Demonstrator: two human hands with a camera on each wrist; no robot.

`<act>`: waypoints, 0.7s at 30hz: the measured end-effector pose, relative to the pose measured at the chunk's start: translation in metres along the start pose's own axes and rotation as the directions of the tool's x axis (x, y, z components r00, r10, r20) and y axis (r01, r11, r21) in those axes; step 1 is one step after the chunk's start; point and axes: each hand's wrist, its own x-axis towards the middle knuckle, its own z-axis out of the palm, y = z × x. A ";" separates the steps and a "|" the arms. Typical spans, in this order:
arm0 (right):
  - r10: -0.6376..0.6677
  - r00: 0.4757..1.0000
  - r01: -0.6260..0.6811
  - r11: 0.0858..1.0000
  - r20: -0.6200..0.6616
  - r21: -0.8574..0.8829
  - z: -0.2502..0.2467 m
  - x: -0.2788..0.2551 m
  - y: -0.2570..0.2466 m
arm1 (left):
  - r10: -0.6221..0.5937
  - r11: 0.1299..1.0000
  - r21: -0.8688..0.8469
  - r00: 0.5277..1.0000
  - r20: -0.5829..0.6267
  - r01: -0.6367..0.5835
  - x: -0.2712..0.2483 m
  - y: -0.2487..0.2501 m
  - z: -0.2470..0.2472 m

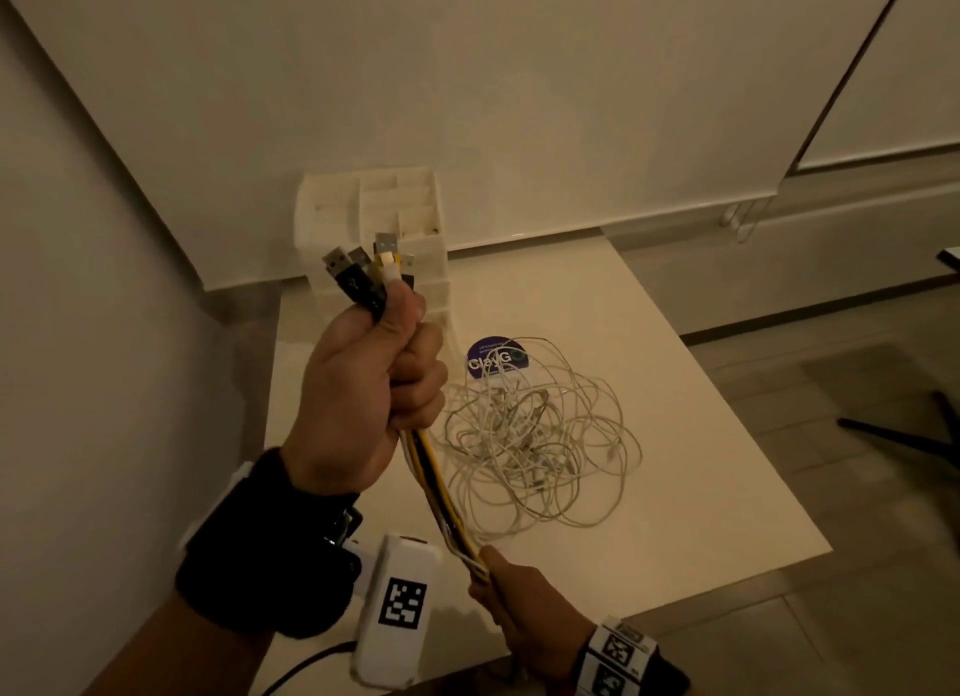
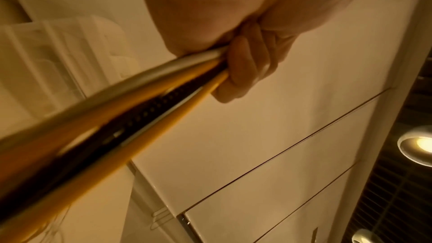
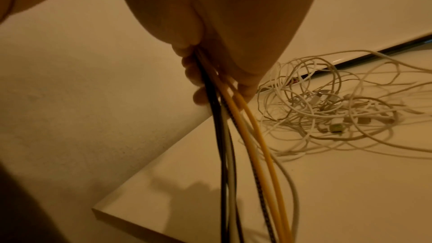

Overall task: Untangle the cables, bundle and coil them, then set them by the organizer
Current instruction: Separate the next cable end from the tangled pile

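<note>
My left hand (image 1: 374, 378) is raised above the table and grips a bundle of yellow, black and white cables (image 1: 434, 480) just under their USB plugs (image 1: 363, 269), which stick up out of the fist. The bundle (image 2: 131, 117) runs taut down to my right hand (image 1: 511, 599), whose fingers curl round it near the table's front edge. Below that hand the cables (image 3: 245, 154) hang down. A tangled heap of thin white cables (image 1: 535, 435) lies on the white table (image 1: 701, 425). The white compartment organizer (image 1: 374, 212) stands at the table's back left.
A round purple sticker (image 1: 496, 357) lies just behind the white heap. A white wall closes the left side, and white cabinet fronts rise behind the table. The table's right edge drops to a tiled floor, where dark chair legs (image 1: 904, 435) stand.
</note>
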 end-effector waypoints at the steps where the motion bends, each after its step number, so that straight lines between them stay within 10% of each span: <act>1: 0.006 1.000 -0.006 1.000 0.010 0.012 -0.007 -0.004 0.002 | 0.003 1.000 0.000 1.000 -0.004 -0.003 0.001 -0.002 0.001; 8: 0.124 0.985 -0.104 0.982 0.119 -0.160 -0.108 -0.020 0.051 | 0.039 0.999 0.005 0.997 -0.068 -0.039 0.013 -0.018 0.011; 13: 0.290 0.940 -0.331 0.903 -0.180 -0.273 -0.172 0.013 0.109 | 0.053 0.997 0.055 0.994 -0.099 -0.047 0.017 -0.030 0.026; 21: 0.434 0.889 -0.427 0.669 -0.147 -0.609 -0.173 0.063 0.144 | 0.057 0.995 0.097 0.970 -0.236 -0.035 0.036 -0.039 0.041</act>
